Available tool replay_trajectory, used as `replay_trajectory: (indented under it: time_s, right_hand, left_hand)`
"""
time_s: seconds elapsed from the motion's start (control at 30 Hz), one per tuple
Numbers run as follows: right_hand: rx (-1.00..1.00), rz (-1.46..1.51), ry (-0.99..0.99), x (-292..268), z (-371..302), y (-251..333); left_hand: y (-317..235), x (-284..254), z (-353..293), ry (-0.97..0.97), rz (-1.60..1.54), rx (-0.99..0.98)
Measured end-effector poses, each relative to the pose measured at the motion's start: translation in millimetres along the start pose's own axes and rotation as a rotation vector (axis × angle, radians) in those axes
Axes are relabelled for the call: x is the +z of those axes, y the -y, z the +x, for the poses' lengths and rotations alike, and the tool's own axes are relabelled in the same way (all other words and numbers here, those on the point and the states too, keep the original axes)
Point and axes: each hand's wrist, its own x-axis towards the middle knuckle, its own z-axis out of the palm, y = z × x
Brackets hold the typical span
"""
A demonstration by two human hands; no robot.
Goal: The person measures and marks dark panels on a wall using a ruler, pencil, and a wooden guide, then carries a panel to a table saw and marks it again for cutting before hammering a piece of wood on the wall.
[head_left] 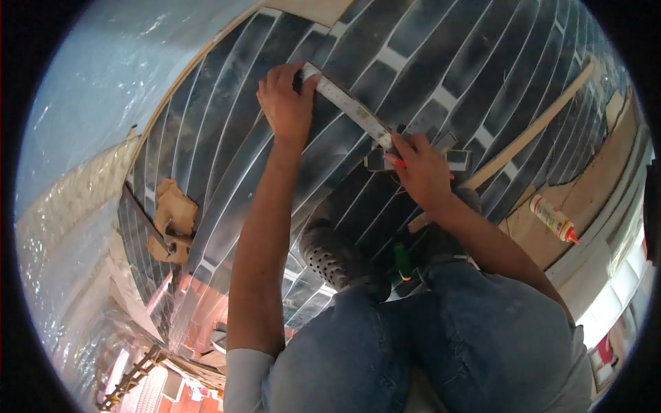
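Note:
A worn, white flat bar (354,109) runs slantwise across the dark strips underfoot. My left hand (286,103) is closed round its far left end, thumb on the upper side. At the near right end, my right hand (421,172) holds the bar with its fingers closed. A thin red, pen-like stick (394,160) also sits in that hand; its kind is partly hidden by the fingers. Beside the right hand lie small dark pieces with white edges (458,160). Between my feet is a green-handled tool (402,261).
Dark strips with pale lines (227,138) cover the curved work area. A long wooden strip (530,127) lies at the right, near a white bottle with a red nozzle (554,218). At left, a hammer-like tool (155,224) rests by torn cardboard (177,206). Clear plastic sheeting (76,158) hangs beyond.

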Motion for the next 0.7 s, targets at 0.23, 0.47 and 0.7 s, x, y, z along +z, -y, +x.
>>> replay_trajectory:
  time_s: [0.23,0.47,0.7]
  right_hand:
    - [-0.028,-0.053,0.005,17.7,1.1,-7.5]
    - [0.057,-0.032,0.055,16.5,2.1,-5.4]
    - [-0.023,-0.020,0.016,9.4,8.2,-5.4]
  left_hand:
    - [10.2,16.4,-7.3,-0.007,0.020,0.009]
    - [10.0,21.8,-5.1,0.002,-0.008,0.019]
    - [16.3,27.7,-6.7,-0.010,0.015,0.044]
